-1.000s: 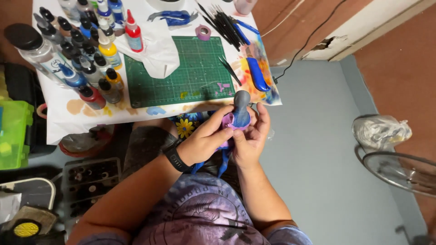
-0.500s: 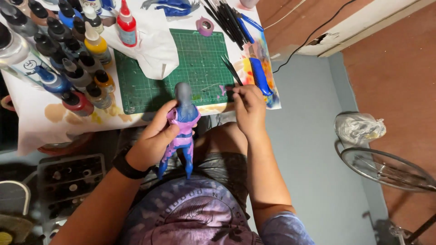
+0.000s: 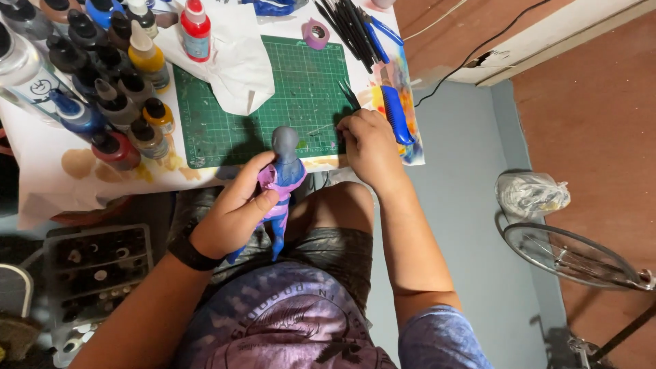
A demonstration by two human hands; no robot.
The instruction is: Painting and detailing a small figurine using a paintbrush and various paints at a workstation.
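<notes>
A: While the left hand [image 3: 232,215] is gripping the figurine [image 3: 280,188] above the lap, where is the right hand [image 3: 365,140]?

B: It is closing on a brush [image 3: 350,96] at the tabletop [image 3: 61,181] edge; wet paint is probably risking smears under that grip.

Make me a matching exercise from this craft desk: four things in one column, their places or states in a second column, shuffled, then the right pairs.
Things:
1. figurine
2. cutting mat
3. tape roll
4. red-capped bottle

Places or states:
A. lies flat under a crumpled white paper's edge
B. stands at the table's far side, left of the white paper
C. held in the left hand over the lap
D. purple, sits at the mat's far right corner

Pairs: 1-C, 2-A, 3-D, 4-B. The right hand rests at the mat's near right corner.
</notes>
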